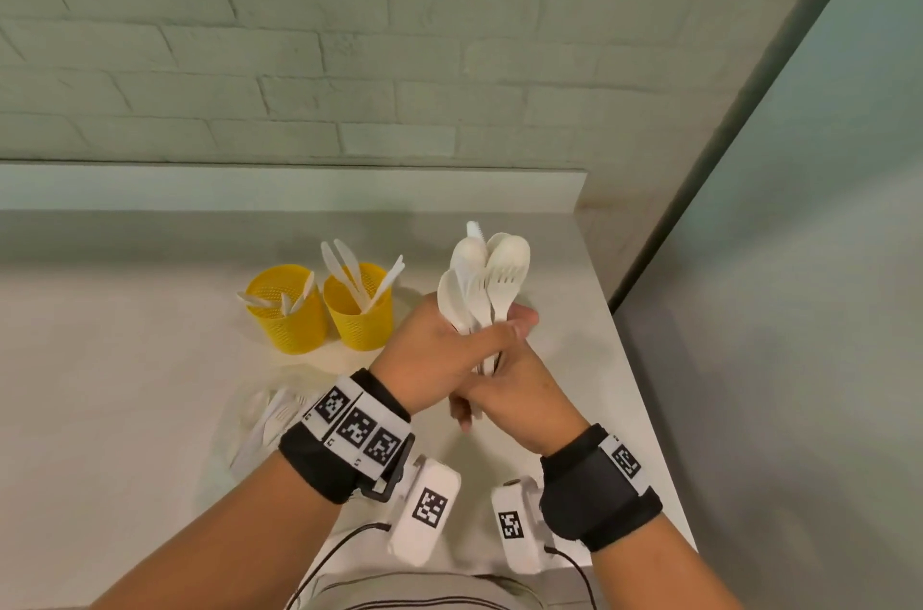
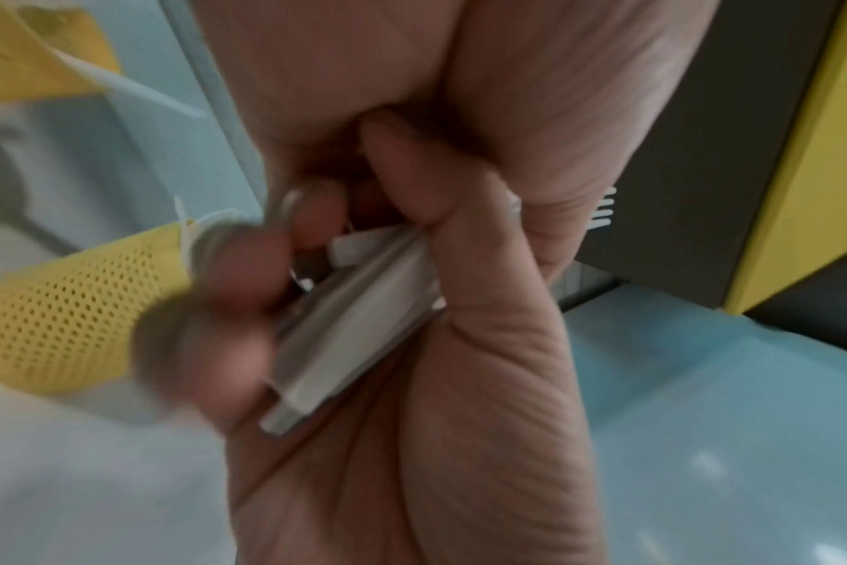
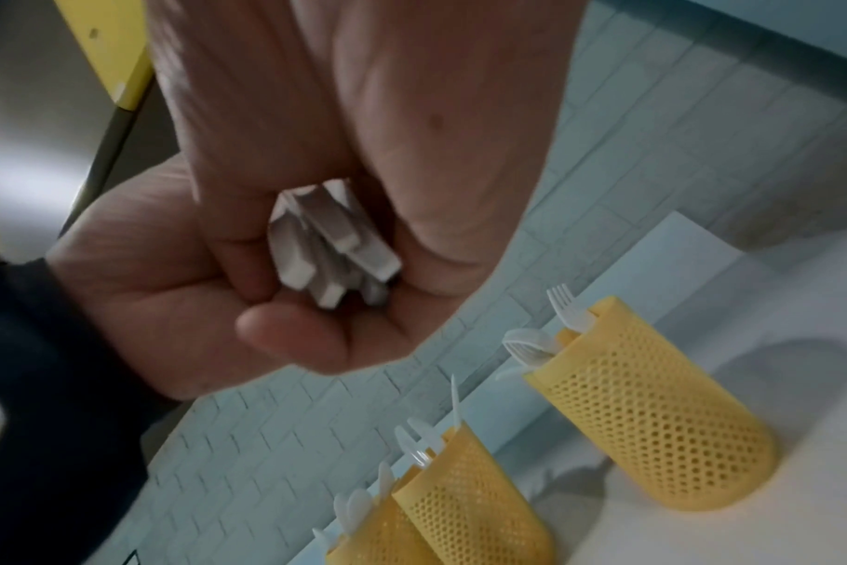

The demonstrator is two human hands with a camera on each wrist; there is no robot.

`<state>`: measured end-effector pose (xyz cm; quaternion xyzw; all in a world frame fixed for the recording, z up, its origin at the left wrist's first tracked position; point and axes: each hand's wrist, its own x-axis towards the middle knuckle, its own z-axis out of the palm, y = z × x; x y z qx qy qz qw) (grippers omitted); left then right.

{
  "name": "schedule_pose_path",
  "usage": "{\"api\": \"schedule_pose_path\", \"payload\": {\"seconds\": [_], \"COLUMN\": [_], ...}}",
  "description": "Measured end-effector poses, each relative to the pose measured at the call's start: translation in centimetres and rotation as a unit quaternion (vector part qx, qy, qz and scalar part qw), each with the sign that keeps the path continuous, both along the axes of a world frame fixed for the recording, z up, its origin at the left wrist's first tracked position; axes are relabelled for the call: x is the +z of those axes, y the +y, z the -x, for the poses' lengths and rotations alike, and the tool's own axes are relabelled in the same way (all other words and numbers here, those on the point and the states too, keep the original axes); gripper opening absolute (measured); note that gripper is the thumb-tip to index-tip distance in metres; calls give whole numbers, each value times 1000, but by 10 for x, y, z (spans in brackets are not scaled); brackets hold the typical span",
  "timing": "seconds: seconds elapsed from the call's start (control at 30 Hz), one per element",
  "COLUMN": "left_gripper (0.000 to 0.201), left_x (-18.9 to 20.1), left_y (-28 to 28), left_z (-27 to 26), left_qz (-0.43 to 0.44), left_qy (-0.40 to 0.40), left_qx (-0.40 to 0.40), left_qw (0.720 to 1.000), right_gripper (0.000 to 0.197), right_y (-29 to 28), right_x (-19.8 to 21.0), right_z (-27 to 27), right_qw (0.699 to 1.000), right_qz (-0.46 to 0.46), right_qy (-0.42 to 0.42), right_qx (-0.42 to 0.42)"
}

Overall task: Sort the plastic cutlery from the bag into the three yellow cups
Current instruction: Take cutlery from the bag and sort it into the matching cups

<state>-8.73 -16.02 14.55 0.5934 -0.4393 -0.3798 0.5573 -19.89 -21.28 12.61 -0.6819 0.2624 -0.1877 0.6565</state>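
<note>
A bundle of white plastic cutlery (image 1: 482, 280) with spoons, forks and a knife tip stands upright above the counter's right part. My left hand (image 1: 449, 344) grips it round the middle, thumb across the front. Just below, my right hand (image 1: 509, 389) curls round the handle ends (image 3: 334, 252). In the left wrist view the handles (image 2: 354, 306) lie across my palm. Two yellow mesh cups (image 1: 287, 310) (image 1: 359, 305) stand left of the bundle with white pieces in them. The right wrist view shows all three cups (image 3: 653, 432) (image 3: 474, 497) (image 3: 378, 535), each holding cutlery.
A clear plastic bag (image 1: 264, 424) with more white cutlery lies on the counter (image 1: 125, 384), partly hidden under my left wrist. A brick wall rises behind the cups. The counter's right edge (image 1: 644, 399) runs close beside my right hand.
</note>
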Motion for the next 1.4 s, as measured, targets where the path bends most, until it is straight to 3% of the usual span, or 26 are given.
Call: {"api": "schedule_pose_path", "payload": {"seconds": [0.13,0.2,0.27,0.33,0.4,0.47,0.5,0.57,0.63,0.7,0.87,1.03,1.2,1.3,1.4], "left_gripper": [19,17,12,12,16,16,14,10,14,24,16,18,15,16,28], "left_x": [-4,-8,-10,-9,-11,-15,-17,-24,-30,-31,-34,-37,-42,-44,-48], "left_y": [-6,-8,-8,-6,-2,3,6,11,16,19,27,39,48,54,59], "left_z": [6,7,3,-2,-12,-27,-35,-49,-57,-61,-71,-92,-104,-112,-121], "left_qz": [-11,-32,-44,-34,1,11,-1,-30,-53,-70,-46,-48,-51,-55,-45], "left_qy": [30,16,-5,-9,8,-1,-17,-47,-72,-94,-124,-146,-159,-165,-164], "left_qx": [-12,-10,2,4,36,69,75,77,74,68,39,34,28,16,19], "left_qw": [999,999,999,999,999,998,997,996,993,991,990,987,986,985,985], "right_gripper": [19,26,39,46,40,42,37,22,17,19,18,6,13,16,16], "right_y": [-4,-4,-5,-11,-23,-39,-46,-53,-49,-35,-15,-11,-7,-5,-9], "right_x": [-8,-11,-8,-1,5,8,10,25,47,71,67,66,73,84,97], "right_z": [-2,-4,-3,3,9,16,19,21,15,-1,-45,-56,-69,-75,-74], "right_qw": [996,996,998,995,971,949,946,941,932,922,899,923,932,921,879], "right_qz": [-70,-66,-53,32,125,198,235,295,320,351,430,381,294,185,64], "right_qy": [35,39,21,58,159,228,220,127,11,-41,37,-6,-124,-246,-368], "right_qx": [-38,-44,1,70,129,97,34,-106,-169,-158,-70,-55,-175,-237,-296]}}
